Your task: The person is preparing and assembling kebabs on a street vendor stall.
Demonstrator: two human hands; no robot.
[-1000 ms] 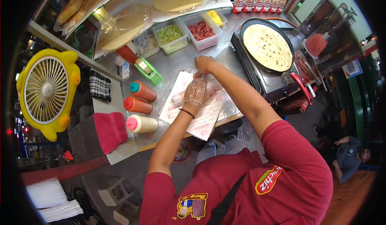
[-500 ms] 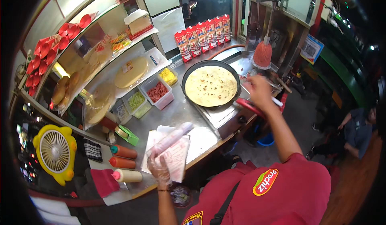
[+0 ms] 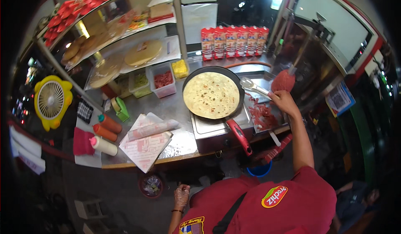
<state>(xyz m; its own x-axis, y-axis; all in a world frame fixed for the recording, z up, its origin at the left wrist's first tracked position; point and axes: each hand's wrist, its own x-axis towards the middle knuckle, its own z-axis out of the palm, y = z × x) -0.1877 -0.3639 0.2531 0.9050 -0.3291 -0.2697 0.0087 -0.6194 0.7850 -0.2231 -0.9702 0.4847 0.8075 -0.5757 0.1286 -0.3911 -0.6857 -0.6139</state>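
Observation:
My right hand (image 3: 285, 103) is closed on a pair of metal tongs (image 3: 255, 87), whose scalloped tips point left toward the rim of a black frying pan (image 3: 241, 95). A round, brown-spotted flatbread (image 3: 212, 92) covers the pan's inside; the pan's red handle (image 3: 239, 137) points toward me. Below the tongs, a metal tray holds shredded reddish meat (image 3: 262, 113). My left hand (image 3: 181, 195), in a clear plastic glove, hangs below the counter edge with its fingers curled and nothing visible in them. A paper-wrapped roll (image 3: 152, 129) rests on stacked printed wrapping sheets (image 3: 146, 148).
Behind the pan stand several red cartons (image 3: 234, 41). A cone of meat (image 3: 282, 81) hangs on a spit at right. Tubs of meat (image 3: 163, 81), greens (image 3: 140, 83) and yellow pieces (image 3: 180, 69) line the left. Sauce bottles (image 3: 107, 133) lie near the front edge.
My left hand has let go of the wrapped roll and dropped below the counter. My right hand now holds tongs up beside the pan. The view has shifted, and the pan handle points more toward me.

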